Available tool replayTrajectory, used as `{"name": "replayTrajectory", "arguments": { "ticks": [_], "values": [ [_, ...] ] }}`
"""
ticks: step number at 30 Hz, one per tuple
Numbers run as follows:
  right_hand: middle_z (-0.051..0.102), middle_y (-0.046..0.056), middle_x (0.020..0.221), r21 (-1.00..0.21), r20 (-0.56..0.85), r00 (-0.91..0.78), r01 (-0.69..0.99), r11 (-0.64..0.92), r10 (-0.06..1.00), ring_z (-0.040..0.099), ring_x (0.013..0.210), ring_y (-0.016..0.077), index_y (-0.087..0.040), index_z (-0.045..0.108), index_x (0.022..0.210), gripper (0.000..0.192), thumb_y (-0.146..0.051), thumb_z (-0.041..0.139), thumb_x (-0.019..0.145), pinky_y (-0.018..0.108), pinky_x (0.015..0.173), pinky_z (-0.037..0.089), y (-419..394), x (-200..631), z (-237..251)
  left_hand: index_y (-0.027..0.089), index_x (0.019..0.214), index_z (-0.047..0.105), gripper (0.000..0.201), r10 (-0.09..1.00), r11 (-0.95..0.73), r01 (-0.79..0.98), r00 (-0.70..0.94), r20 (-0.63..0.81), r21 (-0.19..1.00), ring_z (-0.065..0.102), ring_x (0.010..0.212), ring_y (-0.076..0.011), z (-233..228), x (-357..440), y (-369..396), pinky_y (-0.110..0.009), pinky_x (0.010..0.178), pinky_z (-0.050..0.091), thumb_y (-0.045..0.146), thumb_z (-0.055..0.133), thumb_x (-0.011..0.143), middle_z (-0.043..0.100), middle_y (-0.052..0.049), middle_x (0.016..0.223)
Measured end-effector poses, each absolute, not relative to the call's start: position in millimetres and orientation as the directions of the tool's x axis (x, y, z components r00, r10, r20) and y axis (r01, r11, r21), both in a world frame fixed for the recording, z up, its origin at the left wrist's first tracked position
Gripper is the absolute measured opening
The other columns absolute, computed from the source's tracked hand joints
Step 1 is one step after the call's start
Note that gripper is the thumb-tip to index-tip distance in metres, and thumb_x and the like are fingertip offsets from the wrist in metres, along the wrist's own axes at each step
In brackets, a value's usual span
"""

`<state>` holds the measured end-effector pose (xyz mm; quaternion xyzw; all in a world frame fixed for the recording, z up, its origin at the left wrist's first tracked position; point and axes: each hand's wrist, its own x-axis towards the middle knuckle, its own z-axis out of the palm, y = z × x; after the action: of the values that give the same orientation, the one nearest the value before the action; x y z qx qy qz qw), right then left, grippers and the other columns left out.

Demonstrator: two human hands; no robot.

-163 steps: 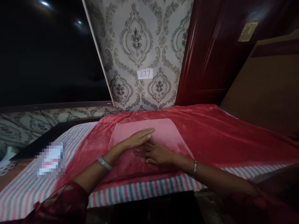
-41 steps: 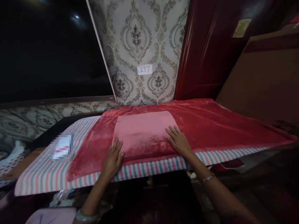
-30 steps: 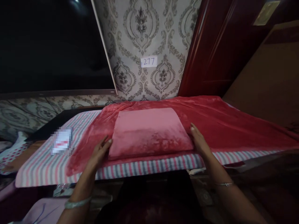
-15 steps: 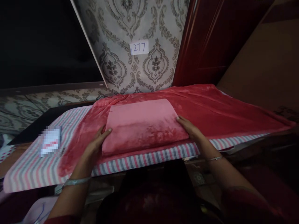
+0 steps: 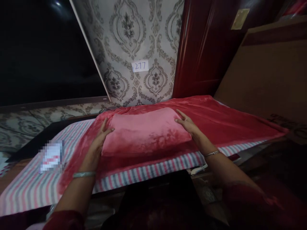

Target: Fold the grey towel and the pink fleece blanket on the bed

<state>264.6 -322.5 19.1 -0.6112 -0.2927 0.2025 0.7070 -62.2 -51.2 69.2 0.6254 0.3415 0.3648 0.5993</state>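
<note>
A folded pink plush blanket (image 5: pixel 144 131) with a reddish flower pattern sits between my hands, over a spread red plush cloth (image 5: pixel 211 118). My left hand (image 5: pixel 99 137) is at its left end, thumb on the upper face and fingers along the side. At the right end, my right hand (image 5: pixel 190 126) has its thumb near the top corner, with the fingers spread beyond the edge. Both hands grip the blanket from its ends. A dark shadow lies under its front edge; whether it is fully off the cloth I cannot tell.
Under the red cloth lies a striped cloth (image 5: pixel 31 185), with a blurred white packet (image 5: pixel 51 158) on its left part. Behind are a dark screen (image 5: pixel 48 51), a patterned wall with a "277" label (image 5: pixel 140 65) and a dark red door (image 5: pixel 199 48). A large cardboard box (image 5: pixel 268 73) stands right.
The folded blanket has shifted back, away from the front edge, together with both hands. More red cloth shows in front of it. My view has tilted up a little.
</note>
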Motion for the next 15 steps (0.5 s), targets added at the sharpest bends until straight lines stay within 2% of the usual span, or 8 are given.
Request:
{"name": "replayTrajectory", "arguments": {
  "ticks": [3, 6, 8, 10, 13, 15],
  "values": [
    [0.052, 0.006, 0.15, -0.958, 0.269, 0.758, 0.15, 0.242, 0.594, 0.057, 0.128, 0.0269, -0.027, 0.049, 0.15, 0.09, -0.037, 0.083, 0.066, 0.041, 0.108, 0.048, -336.4, 266.0, 36.6, 0.028, 0.149, 0.048, 0.083, 0.849, -0.128, -0.083, 0.505, 0.152, 0.988, 0.049, 0.139, -0.0297, 82.3, -55.1, -44.5, -0.039, 0.114, 0.043, 0.015, 0.077, 0.072, 0.053, -0.006, 0.151],
    [0.056, 0.006, 0.147, -0.946, 0.296, 0.787, 0.162, 0.282, 0.541, 0.061, 0.123, 0.027, -0.03, 0.044, 0.152, 0.091, -0.044, 0.081, 0.07, 0.041, 0.102, 0.053, -356.0, 263.9, 29.5, 0.03, 0.153, 0.041, 0.091, 0.814, -0.055, -0.111, 0.571, 0.109, 0.992, 0.057, 0.131, -0.0314, 77.4, -51.0, -43.3, -0.044, 0.108, 0.05, 0.02, 0.078, 0.071, 0.06, -0.008, 0.143],
    [0.059, 0.007, 0.144, -0.963, 0.237, 0.808, 0.123, 0.239, 0.539, 0.064, 0.118, 0.0273, -0.03, 0.045, 0.151, 0.091, -0.045, 0.081, 0.069, 0.041, 0.097, 0.056, -367.1, 264.3, 8.9, 0.031, 0.155, 0.036, 0.101, 0.787, 0.033, -0.052, 0.617, 0.006, 0.998, 0.058, 0.129, -0.0339, 61.1, -48.8, -44.8, -0.048, 0.106, 0.051, 0.022, 0.081, 0.065, 0.06, -0.009, 0.143],
    [0.062, 0.008, 0.139, -0.99, 0.119, 0.83, 0.061, 0.124, 0.544, 0.066, 0.114, 0.0287, -0.028, 0.05, 0.147, 0.09, -0.045, 0.083, 0.065, 0.042, 0.093, 0.058, -374.6, 267.9, -17.8, 0.027, 0.156, 0.037, 0.109, 0.746, 0.095, 0.013, 0.661, -0.08, 0.995, 0.053, 0.134, -0.0358, 39.2, -46.4, -47.3, -0.049, 0.11, 0.048, 0.023, 0.085, 0.058, 0.056, -0.011, 0.147],
    [0.066, 0.011, 0.133, -1.0, -0.017, 0.859, -0.002, -0.028, 0.512, 0.066, 0.114, 0.0311, -0.024, 0.058, 0.139, 0.085, -0.045, 0.085, 0.061, 0.044, 0.095, 0.057, -379.1, 275.4, -50.9, 0.019, 0.154, 0.039, 0.115, 0.729, 0.111, 0.035, 0.677, -0.105, 0.993, 0.04, 0.145, -0.0357, 13.0, -43.7, -53.0, -0.044, 0.118, 0.039, 0.025, 0.09, 0.052, 0.043, -0.014, 0.158],
    [0.068, 0.011, 0.13, -0.998, -0.055, 0.864, -0.031, -0.055, 0.501, 0.067, 0.113, 0.0317, -0.024, 0.058, 0.138, 0.083, -0.046, 0.084, 0.063, 0.044, 0.094, 0.058, -379.2, 278.3, -60.9, 0.018, 0.155, 0.037, 0.114, 0.762, 0.13, 0.049, 0.634, -0.132, 0.99, 0.038, 0.146, -0.0343, 7.4, -44.1, -58.6, -0.042, 0.118, 0.038, 0.027, 0.09, 0.055, 0.035, -0.015, 0.162]
  ]
}}
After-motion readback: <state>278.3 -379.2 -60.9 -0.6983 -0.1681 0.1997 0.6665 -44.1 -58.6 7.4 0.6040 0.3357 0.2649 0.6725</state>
